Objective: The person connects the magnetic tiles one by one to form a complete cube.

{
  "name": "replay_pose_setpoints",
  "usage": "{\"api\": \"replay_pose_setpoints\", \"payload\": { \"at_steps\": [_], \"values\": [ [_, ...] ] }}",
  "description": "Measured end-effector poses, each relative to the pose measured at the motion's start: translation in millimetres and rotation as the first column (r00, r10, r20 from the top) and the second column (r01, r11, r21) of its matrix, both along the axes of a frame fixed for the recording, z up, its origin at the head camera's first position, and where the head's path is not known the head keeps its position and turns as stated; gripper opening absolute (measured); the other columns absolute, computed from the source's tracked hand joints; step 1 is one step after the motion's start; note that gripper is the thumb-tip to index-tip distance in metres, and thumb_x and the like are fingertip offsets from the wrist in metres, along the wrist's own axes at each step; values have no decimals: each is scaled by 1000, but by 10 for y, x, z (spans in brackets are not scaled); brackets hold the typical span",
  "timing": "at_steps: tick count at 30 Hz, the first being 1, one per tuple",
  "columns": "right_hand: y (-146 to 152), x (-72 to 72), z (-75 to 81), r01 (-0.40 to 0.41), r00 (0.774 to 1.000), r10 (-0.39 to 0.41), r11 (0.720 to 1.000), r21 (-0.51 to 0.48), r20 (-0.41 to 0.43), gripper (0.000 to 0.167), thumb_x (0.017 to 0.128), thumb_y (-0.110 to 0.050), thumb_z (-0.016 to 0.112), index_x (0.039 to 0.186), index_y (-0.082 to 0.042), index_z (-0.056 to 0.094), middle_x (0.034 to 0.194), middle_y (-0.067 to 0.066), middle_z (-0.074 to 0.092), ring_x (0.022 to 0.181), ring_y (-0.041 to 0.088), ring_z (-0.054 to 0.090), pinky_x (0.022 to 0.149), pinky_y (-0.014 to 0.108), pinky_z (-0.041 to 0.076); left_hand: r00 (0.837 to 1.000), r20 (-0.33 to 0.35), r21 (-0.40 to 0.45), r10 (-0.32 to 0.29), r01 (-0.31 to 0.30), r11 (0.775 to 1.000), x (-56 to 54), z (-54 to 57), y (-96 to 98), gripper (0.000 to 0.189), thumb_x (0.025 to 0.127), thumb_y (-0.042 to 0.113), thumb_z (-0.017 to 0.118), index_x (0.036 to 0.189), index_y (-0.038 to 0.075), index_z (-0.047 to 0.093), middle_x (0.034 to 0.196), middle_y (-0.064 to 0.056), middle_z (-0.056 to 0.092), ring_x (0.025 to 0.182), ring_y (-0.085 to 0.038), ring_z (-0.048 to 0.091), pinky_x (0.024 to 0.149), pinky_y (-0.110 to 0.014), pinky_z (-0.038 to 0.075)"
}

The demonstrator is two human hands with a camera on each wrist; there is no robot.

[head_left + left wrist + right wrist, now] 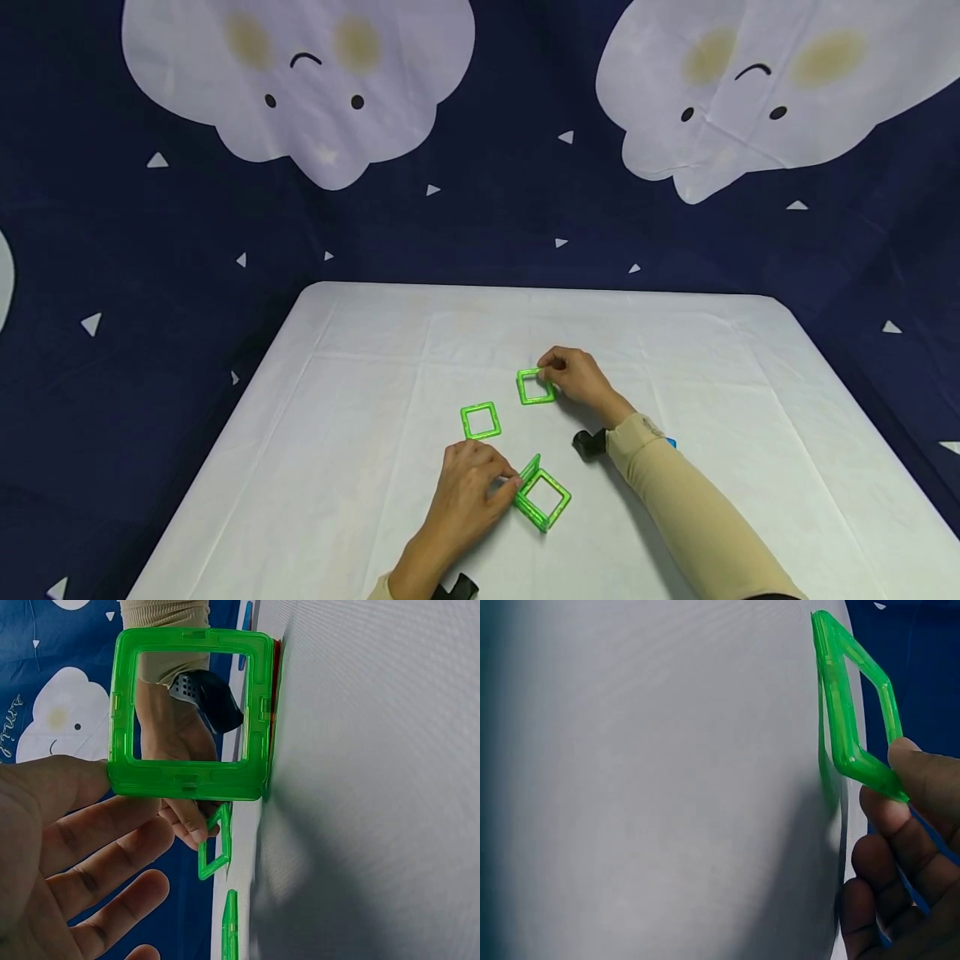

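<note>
Left hand (467, 496) pinches, between thumb and forefinger, the corner of an upright square (187, 786), green and see-through; its other fingers are loosely spread. This piece stands along one side of a flat square (558, 483), also green, on the desk (337, 467); whether the two are joined, I cannot tell. Right hand (576, 377) reaches farther over the desk and also makes a narrow pinch, holding one corner of a tilted square (840, 697) of the same green. Whether its lower edge touches the desk is not clear to me. Between these places, a bit to the left, one loose square (466, 423) lies near the left fingertips. Beside the right sleeve (690, 500) a small blue thing (671, 442) shows, mostly hidden, so I cannot name it.
</note>
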State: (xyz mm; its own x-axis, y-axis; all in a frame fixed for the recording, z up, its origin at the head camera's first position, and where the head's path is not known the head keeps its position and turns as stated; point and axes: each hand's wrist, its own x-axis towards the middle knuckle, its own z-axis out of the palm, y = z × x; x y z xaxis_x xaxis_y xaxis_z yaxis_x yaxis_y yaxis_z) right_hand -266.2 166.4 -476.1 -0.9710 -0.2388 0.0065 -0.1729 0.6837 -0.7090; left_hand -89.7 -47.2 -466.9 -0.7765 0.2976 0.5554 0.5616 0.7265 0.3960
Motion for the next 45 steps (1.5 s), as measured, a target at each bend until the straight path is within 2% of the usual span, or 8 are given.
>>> {"api": "replay_pose_setpoints", "payload": {
  "at_steps": [5,11,21,31,45],
  "values": [
    [9,38,22,5,1000,-5,1000,-5,28,14,87,-16,65,98,-13,71,90,4,70,74,13,56,66,26,44,1000,13,-3,8,-8,1000,11,7,2,8,74,27,77,70,22,71,77,13,65,87,-7,57,89,-36,40],
    [28,88,39,5,1000,-5,1000,2,18,12,88,-18,64,97,-14,71,93,4,70,78,13,58,70,28,46,1000,20,-5,10,-9,1000,20,-11,1,9,73,28,78,69,22,71,77,13,65,87,-7,57,89,-37,41],
    [67,210,105,47,999,-47,993,-105,5,13,86,-20,67,96,-12,69,90,6,69,80,17,59,68,29,46,1000,28,3,13,-13,1000,31,-34,-6,12,73,28,78,66,23,70,76,13,64,87,-7,57,89,-37,41],
    [118,388,155,93,995,-95,985,-143,-2,15,87,-23,66,98,-12,67,95,7,68,87,19,59,74,30,45,998,59,0,18,-18,1000,45,-29,2,13,75,27,77,66,21,71,77,12,65,88,-8,57,90,-39,40],
    [149,635,177,181,982,-188,963,-200,-14,17,86,-22,67,97,-9,67,88,7,65,78,16,55,70,29,43,999,16,1,32,-32,999,48,-17,24,14,73,27,78,63,22,69,74,12,64,87,-9,58,88,-38,41]
  ]
}}
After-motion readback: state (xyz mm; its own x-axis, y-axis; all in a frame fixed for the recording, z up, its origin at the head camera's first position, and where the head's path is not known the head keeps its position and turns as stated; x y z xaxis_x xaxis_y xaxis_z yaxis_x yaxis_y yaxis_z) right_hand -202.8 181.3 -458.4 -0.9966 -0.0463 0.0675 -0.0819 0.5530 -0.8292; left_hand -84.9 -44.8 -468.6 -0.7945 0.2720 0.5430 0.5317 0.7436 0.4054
